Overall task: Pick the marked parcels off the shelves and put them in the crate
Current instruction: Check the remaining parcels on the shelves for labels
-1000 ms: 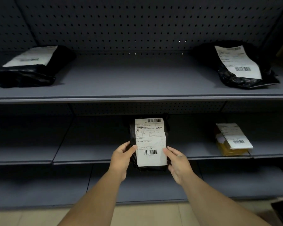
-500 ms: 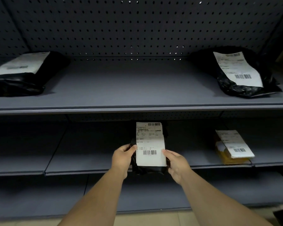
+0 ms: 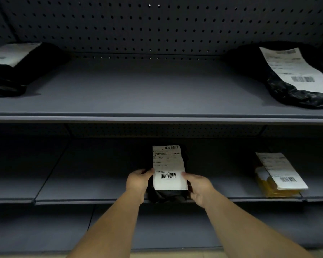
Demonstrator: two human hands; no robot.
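A small black parcel (image 3: 168,194) with a white barcode label lies at the front edge of the middle shelf (image 3: 86,199). My left hand (image 3: 138,182) grips its left side and my right hand (image 3: 199,186) grips its right side. A yellow parcel (image 3: 272,189) with a white label rests further right on the same shelf. On the upper shelf (image 3: 157,116) lie two black parcels, one at the far left (image 3: 11,79) and one at the far right (image 3: 295,94), both labelled. No crate is in view.
A dark pegboard back wall (image 3: 157,25) rises behind the upper shelf. A lower shelf (image 3: 45,229) sits beneath my forearms, with a strip of pale floor at the bottom edge.
The parcel and both hands have moved inward onto the middle shelf and lower, away from me. The view has tilted, so the shelves sit lower in the frame.
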